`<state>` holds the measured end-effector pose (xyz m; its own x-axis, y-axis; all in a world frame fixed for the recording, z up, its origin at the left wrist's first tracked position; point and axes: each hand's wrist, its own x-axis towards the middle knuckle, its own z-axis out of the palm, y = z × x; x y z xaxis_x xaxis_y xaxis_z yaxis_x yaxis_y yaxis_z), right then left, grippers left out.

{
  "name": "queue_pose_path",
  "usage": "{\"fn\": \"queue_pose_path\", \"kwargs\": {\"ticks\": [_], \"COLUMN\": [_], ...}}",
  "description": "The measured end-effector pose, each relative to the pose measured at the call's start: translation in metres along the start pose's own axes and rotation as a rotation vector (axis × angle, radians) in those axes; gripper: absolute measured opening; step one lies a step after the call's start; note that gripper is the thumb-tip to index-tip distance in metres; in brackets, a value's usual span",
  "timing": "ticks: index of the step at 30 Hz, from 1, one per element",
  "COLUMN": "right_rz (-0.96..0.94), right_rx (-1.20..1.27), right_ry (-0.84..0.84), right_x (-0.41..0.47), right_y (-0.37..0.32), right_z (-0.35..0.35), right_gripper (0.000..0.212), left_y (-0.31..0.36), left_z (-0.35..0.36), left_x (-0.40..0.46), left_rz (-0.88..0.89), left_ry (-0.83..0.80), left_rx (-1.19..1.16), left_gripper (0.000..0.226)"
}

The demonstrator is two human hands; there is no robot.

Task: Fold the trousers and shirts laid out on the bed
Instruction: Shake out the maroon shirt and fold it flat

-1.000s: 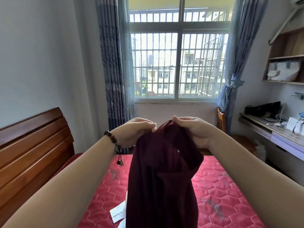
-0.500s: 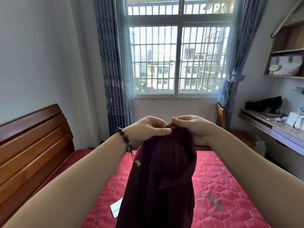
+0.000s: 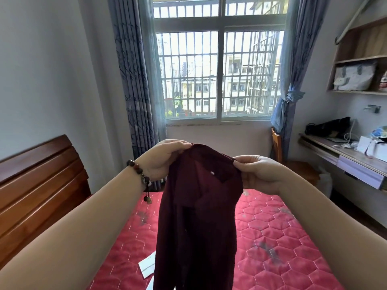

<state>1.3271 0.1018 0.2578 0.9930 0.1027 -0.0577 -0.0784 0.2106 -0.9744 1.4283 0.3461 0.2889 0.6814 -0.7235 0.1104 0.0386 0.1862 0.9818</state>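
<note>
A dark red shirt (image 3: 196,216) hangs in the air over the bed (image 3: 272,237), held up in front of the window (image 3: 219,65). Its long axis runs straight up and down: the top edge is at hand height and the body drops away toward the bottom of the view, where the hem is cut off. The cloth is bunched and doubled over itself, with a collar-like flap and one small pale button near the top; sleeves cannot be made out in the folds.

The left hand (image 3: 165,162) pinches the top edge at its upper left, thumb and fingertips pressed together on the cloth; a bead bracelet (image 3: 140,174) sits on that wrist. The right hand (image 3: 257,174) pinches the top edge on the other side, slightly lower, fingers curled round the fabric.

A white paper slip (image 3: 146,266) lies on the pink quilted mattress, partly hidden behind the shirt. A wooden headboard (image 3: 37,185) stands to the left; a cluttered counter (image 3: 345,158) runs along the right wall.
</note>
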Motion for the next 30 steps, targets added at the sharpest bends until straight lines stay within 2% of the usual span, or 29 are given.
{"fn": "queue_pose_path", "kwargs": {"ticks": [2,3,7,9,11,15,18,22,24,30], "right_rz": [-0.034,-0.041,0.004,0.021,0.026,0.017,-0.006,-0.022,-0.019,0.034], "right_rx": [0.043,-0.016,-0.592,-0.696,-0.575,0.044,0.313,0.436,0.463,0.353], "right_ry": [0.011,0.030,0.217,0.307,0.346,0.373,0.355,0.320,0.299,0.089], "right_x": [0.000,-0.001,-0.002,0.002,0.004,0.004,0.004,0.004,0.004,-0.001], "right_y": [0.003,0.004,0.013,0.021,0.028,0.035,0.040,0.044,0.043,0.039], "right_z": [0.001,0.001,0.006,0.008,0.009,0.005,0.004,0.004,0.003,0.004], "right_gripper": [0.035,0.033,0.010,0.009,0.007,0.012,0.019,0.018,0.017,0.027], "left_y": [0.001,0.002,0.003,0.004,0.004,0.001,-0.009,-0.026,-0.033,-0.039], "left_z": [0.000,0.000,0.003,0.005,0.005,0.000,-0.008,-0.018,-0.023,-0.031], "left_x": [0.001,0.002,0.004,0.005,0.005,0.001,-0.001,-0.005,-0.006,-0.007], "left_rz": [-0.001,0.018,0.106,0.118,0.117,0.102,0.064,0.005,-0.018,-0.122], "left_ry": [0.018,0.027,0.100,0.129,0.134,0.128,0.139,0.129,0.148,0.213], "left_rx": [-0.023,-0.026,0.007,0.017,0.014,-0.002,-0.001,0.014,0.001,-0.135], "left_gripper": [0.009,0.010,0.017,0.015,0.011,0.011,0.008,0.019,0.017,0.016]}}
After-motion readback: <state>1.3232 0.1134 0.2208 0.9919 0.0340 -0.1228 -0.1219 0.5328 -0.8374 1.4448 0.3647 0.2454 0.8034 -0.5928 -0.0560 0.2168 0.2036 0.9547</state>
